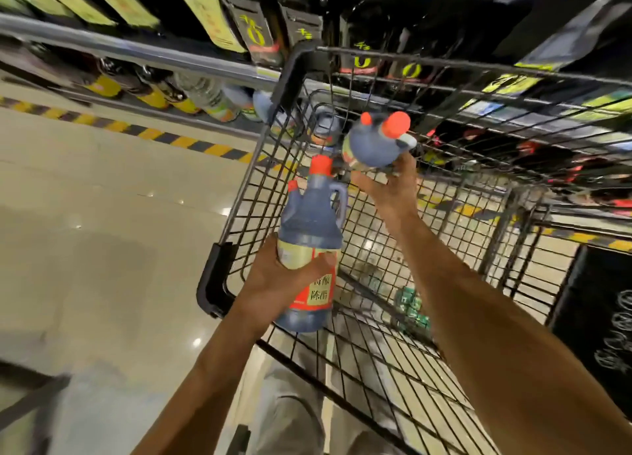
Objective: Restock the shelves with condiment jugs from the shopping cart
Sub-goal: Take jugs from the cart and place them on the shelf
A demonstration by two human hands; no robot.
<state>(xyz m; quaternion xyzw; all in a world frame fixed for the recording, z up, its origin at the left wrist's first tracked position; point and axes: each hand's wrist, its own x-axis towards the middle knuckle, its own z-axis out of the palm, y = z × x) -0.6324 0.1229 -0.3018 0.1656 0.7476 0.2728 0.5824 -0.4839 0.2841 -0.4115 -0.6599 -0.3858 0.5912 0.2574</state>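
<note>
Two hands full above the cart point(213, 280): my left hand point(273, 280) has its fingers point(319, 262) wrapped round the near jug point(309, 229) at its label point(316, 294). My right hand point(390, 189) clasps the far jug point(371, 143) from below. The blurred label perhaps reads 陈醋.

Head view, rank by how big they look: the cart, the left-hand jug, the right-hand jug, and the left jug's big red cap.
1. cart
2. left-hand jug
3. right-hand jug: looks smaller, but it is farther off and foreshortened, so that gap is unsure
4. big red cap
</note>
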